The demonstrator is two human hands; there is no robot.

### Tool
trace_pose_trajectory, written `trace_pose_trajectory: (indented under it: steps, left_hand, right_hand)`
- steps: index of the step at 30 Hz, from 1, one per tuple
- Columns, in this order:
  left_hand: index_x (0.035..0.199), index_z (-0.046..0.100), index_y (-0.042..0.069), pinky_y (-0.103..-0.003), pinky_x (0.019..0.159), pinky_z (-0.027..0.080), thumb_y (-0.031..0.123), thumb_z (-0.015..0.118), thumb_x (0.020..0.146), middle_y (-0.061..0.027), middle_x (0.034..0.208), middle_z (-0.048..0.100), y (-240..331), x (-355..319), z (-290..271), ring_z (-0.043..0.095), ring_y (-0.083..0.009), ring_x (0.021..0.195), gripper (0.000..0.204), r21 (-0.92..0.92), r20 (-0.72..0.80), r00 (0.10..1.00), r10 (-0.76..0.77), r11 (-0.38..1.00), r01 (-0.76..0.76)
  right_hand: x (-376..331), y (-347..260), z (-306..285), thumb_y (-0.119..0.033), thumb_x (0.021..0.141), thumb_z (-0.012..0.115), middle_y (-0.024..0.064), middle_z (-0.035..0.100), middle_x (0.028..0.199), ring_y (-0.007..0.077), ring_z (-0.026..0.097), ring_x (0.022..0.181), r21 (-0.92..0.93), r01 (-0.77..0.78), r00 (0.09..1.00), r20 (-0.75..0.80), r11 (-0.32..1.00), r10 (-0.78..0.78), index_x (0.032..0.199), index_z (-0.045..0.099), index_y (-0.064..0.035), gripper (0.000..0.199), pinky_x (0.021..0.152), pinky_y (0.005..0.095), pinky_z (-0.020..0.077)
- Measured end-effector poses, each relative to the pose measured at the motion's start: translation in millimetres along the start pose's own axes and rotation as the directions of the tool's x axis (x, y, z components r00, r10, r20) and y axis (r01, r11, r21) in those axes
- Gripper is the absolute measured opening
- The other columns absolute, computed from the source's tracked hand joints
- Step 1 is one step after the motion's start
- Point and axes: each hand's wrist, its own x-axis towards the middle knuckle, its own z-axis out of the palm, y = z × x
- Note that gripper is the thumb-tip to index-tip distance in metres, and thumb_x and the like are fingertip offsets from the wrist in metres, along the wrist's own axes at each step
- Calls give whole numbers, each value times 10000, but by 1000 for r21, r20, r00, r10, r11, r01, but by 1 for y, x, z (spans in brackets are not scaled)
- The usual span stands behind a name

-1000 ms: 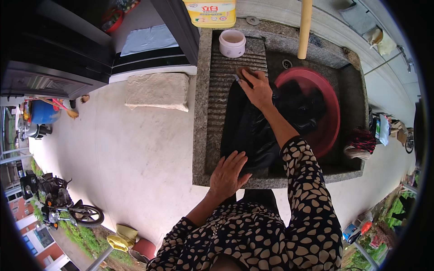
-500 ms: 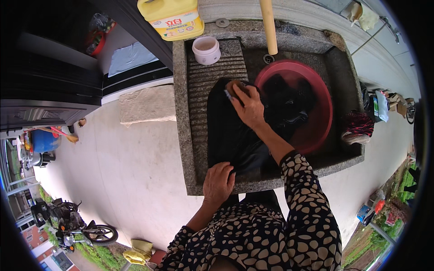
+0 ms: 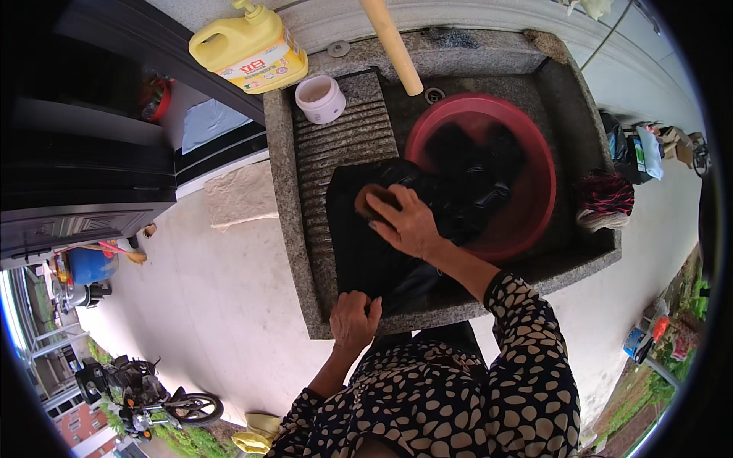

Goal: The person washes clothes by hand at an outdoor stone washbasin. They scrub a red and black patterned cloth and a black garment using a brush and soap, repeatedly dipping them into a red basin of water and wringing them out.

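A wet black garment [image 3: 347,252] lies over the ribbed stone washboard [image 3: 336,139] on the left of the sink, and its far part trails into a red basin [image 3: 544,204] of murky water. My right hand [image 3: 410,224] is closed around a brown scrubbing brush [image 3: 369,200] pressed on the cloth; the bristles are hidden beneath it. Down at the sink's front edge, my left hand [image 3: 354,322] pinches the near end of the garment, fingers curled. More dark cloth [image 3: 477,172] sits soaking in the basin.
The stone sink [image 3: 286,252] has raised rims. On its far left are a white-pink tub [image 3: 321,101] and a yellow detergent jug [image 3: 256,53]. A wooden pole [image 3: 393,47] leans in from behind. A dark red and grey bundle [image 3: 605,200] hangs over the right rim.
My right hand has drawn the brush down the garment toward me. My left hand keeps its hold at the near edge. The whole view has shifted a little.
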Motion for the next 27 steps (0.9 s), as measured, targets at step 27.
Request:
trace_pose_trajectory:
  steps: [27]
  left_hand:
    - [909, 613, 76, -335, 696, 412, 350, 581, 904, -36, 781, 549, -17, 183, 25, 493, -159, 760, 277, -357, 134, 984, -116, 921, 157]
  right_hand:
    - [-55, 138, -186, -259, 650, 658, 118, 547, 1050, 202, 534, 942, 768, -640, 568, 481, -8, 668, 1305, 403, -9, 746, 817, 302, 449]
